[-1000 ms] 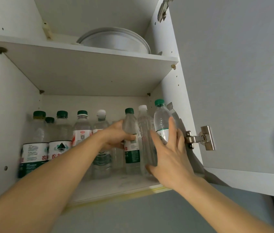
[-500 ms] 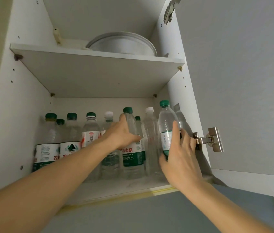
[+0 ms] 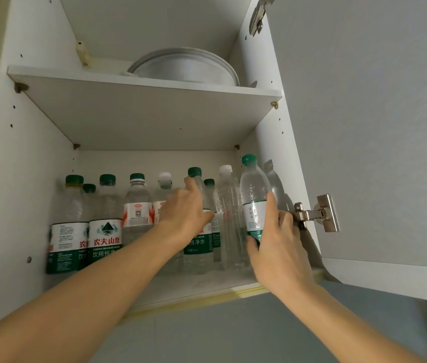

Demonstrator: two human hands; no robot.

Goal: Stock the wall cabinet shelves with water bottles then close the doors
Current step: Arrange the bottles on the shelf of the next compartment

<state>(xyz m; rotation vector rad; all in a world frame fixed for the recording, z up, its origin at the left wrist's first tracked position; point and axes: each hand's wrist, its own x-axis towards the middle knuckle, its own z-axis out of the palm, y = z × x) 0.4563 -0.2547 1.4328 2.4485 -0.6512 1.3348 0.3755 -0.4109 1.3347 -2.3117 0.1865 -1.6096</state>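
1. Because the lower shelf (image 3: 207, 286) is nearly full, the right hand (image 3: 280, 247) grips a green-capped bottle (image 3: 253, 195) upright against the cabinet's right wall.
2. Left hand (image 3: 186, 213) curls round a middle bottle (image 3: 198, 247), likely steadying the row; door (image 3: 377, 127) open.

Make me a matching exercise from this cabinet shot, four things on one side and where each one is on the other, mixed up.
Things:
1. round pan
2. right hand
3. left hand
4. door hinge

Places:
A. on the open door, right of the bottles
B. on the upper shelf
C. around the rightmost green-capped bottle
D. on a green-capped bottle mid-row

Pairs: 1-B, 2-C, 3-D, 4-A
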